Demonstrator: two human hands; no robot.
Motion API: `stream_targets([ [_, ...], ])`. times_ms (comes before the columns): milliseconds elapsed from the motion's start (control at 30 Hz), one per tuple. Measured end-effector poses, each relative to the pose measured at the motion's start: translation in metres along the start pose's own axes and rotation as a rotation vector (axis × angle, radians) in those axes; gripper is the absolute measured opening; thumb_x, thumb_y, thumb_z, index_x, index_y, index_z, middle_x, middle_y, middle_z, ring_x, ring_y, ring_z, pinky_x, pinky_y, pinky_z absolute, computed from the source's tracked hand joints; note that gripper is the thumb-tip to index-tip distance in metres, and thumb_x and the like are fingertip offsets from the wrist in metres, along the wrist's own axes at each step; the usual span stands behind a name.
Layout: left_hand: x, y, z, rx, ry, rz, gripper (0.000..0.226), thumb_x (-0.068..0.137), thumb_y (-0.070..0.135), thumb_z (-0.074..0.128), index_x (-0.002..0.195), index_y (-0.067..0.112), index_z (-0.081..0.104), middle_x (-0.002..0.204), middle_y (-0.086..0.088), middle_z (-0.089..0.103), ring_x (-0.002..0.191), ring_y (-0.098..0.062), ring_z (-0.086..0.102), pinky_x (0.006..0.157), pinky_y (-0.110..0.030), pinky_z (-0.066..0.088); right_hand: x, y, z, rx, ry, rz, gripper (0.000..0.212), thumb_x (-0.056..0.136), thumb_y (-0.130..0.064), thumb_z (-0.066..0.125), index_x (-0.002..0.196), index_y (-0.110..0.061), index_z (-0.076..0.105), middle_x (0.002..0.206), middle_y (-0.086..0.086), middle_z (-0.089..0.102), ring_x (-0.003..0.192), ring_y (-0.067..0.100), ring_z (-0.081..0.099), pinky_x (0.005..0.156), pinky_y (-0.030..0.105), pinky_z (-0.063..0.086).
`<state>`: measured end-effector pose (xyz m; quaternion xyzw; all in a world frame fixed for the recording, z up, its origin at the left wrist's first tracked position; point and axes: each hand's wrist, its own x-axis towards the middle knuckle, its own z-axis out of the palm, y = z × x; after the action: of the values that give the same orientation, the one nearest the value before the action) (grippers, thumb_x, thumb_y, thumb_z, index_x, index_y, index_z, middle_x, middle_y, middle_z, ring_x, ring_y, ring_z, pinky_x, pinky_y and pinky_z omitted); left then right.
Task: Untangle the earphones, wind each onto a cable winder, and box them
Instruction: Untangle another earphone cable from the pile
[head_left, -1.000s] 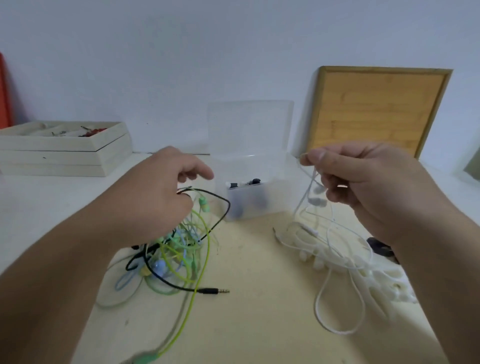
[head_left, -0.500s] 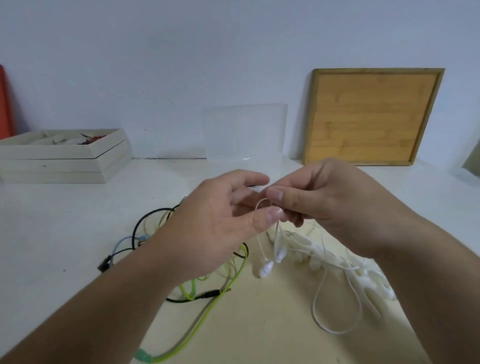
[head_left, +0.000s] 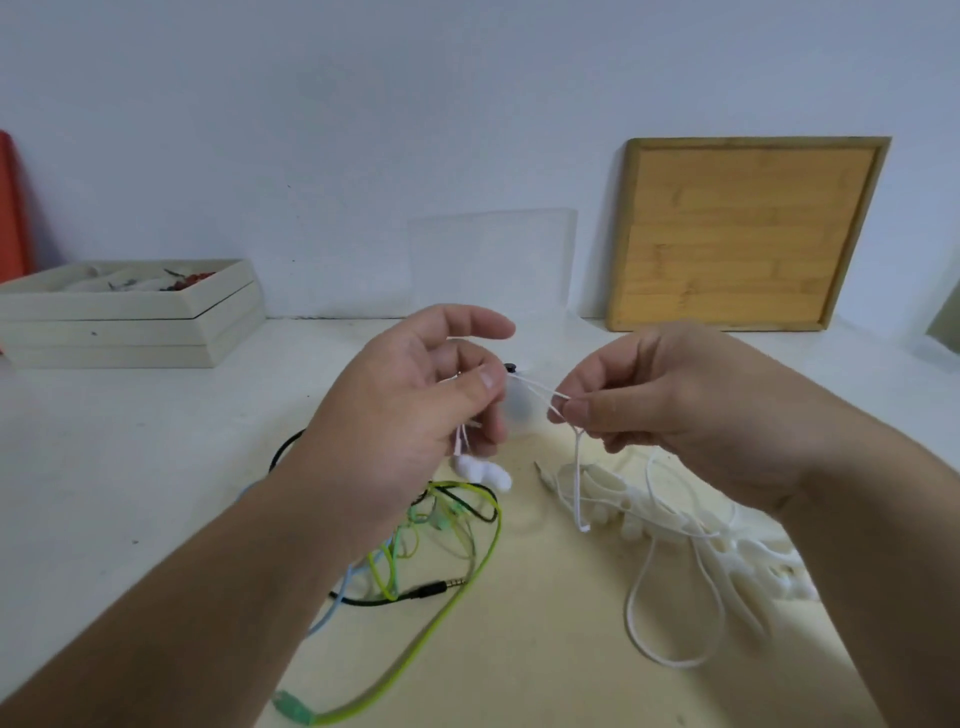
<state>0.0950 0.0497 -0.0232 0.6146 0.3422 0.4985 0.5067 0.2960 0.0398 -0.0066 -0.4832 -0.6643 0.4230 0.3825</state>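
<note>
Pinching the white earphone cable (head_left: 540, 388) between thumb and forefinger, left hand (head_left: 410, 415) and right hand (head_left: 685, 410) stretch it mid-air; its earbuds (head_left: 483, 470) dangle at six o'clock under the left. Coloured tangle (head_left: 447, 525) lies at seven o'clock, white winders (head_left: 675, 514), probably, at five.

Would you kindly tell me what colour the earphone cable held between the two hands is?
The thin earphone cable is white, clearest in the head view.

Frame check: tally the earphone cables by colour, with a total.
white cable: 1
lime-green cable: 1
black cable: 1
light-blue cable: 1
Total: 4; the tangle may hide more.
</note>
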Motion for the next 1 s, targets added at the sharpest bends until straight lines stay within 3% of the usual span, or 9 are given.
stream_targets([
  [133,0.002,0.0,0.002,0.015,0.027,0.044,0.024,0.095,-0.006,0.054,0.105,0.014,0.064,0.075,-0.002,0.062,0.05,-0.016,0.041,0.045,-0.022,0.036,-0.003,-0.002,0.0,0.36,-0.268,0.083,0.015,0.086,-0.014,0.065,0.096,-0.003,0.06,0.096,0.022,0.073,0.095,0.036,0.07,0.088,0.043,0.05],
  [200,0.004,-0.002,-0.001,0.024,0.088,0.07,0.023,0.093,-0.004,0.058,0.102,0.016,0.065,0.074,-0.001,0.062,0.05,-0.017,0.038,0.046,-0.025,0.032,-0.004,-0.004,-0.002,0.463,-0.339,0.12,0.019,0.084,-0.018,0.061,0.098,-0.005,0.057,0.074,0.019,0.067,0.07,0.036,0.067,0.081,0.043,0.052],
  [267,0.006,-0.002,-0.005,0.029,0.134,0.101,0.021,0.091,-0.001,0.059,0.1,0.017,0.065,0.07,0.0,0.061,0.05,-0.017,0.037,0.049,-0.026,0.032,-0.005,-0.004,-0.009,0.425,-0.287,0.165,0.026,0.078,-0.021,0.066,0.099,-0.006,0.062,0.058,0.005,0.048,0.048,0.018,0.046,0.061,0.032,0.051],
  [367,0.004,0.005,-0.014,0.271,0.037,0.119,0.016,0.082,0.022,0.069,0.098,0.022,0.069,0.062,0.005,0.056,0.049,-0.013,0.04,0.049,-0.023,0.035,-0.006,-0.002,-0.027,0.108,-0.118,0.186,0.027,0.066,-0.014,0.085,0.089,-0.007,0.072,0.057,0.0,0.039,0.048,0.012,0.028,0.044,0.021,0.031],
  [533,-0.004,0.011,-0.01,0.729,-0.215,0.049,0.02,0.094,0.033,0.061,0.084,0.027,0.076,0.054,0.008,0.056,0.05,-0.005,0.052,0.053,-0.02,0.04,-0.018,-0.006,-0.059,0.174,0.083,0.077,0.011,0.066,-0.015,0.078,0.068,-0.01,0.069,0.052,-0.001,0.036,0.049,0.012,0.027,0.046,0.022,0.021],
  [633,-0.003,0.014,0.007,0.76,-0.315,-0.04,0.029,0.099,0.032,0.052,0.09,0.022,0.077,0.076,0.017,0.071,0.065,-0.001,0.061,0.066,-0.024,0.046,-0.021,-0.004,-0.067,0.239,0.125,-0.014,0.013,0.07,-0.018,0.068,0.076,-0.007,0.065,0.052,-0.004,0.042,0.052,0.013,0.03,0.049,0.022,0.026],
  [733,0.003,0.017,0.023,0.739,-0.476,-0.124,0.041,0.094,0.058,0.046,0.098,0.032,0.077,0.098,0.019,0.074,0.093,0.004,0.067,0.088,-0.025,0.053,-0.024,-0.003,-0.071,0.202,0.065,-0.023,0.006,0.079,-0.01,0.066,0.08,-0.004,0.065,0.05,-0.005,0.046,0.05,0.012,0.031,0.049,0.022,0.023],
  [867,0.03,0.003,0.055,0.538,-0.176,-0.09,0.029,0.104,0.023,0.047,0.096,0.021,0.075,0.091,0.002,0.077,0.089,-0.011,0.073,0.088,-0.031,0.057,-0.025,0.0,-0.079,0.118,0.029,-0.03,0.015,0.079,0.005,0.069,0.07,-0.007,0.071,0.05,-0.003,0.053,0.05,0.011,0.037,0.051,0.023,0.03],
  [1000,0.056,0.001,0.097,0.495,-0.243,-0.025,0.023,0.098,0.011,0.057,0.087,0.022,0.075,0.08,0.005,0.074,0.078,-0.012,0.07,0.076,-0.026,0.055,-0.029,0.004,-0.083,0.106,-0.156,-0.098,0.013,0.069,0.001,0.069,0.067,-0.01,0.077,0.051,0.001,0.055,0.05,0.014,0.036,0.051,0.026,0.027],
])
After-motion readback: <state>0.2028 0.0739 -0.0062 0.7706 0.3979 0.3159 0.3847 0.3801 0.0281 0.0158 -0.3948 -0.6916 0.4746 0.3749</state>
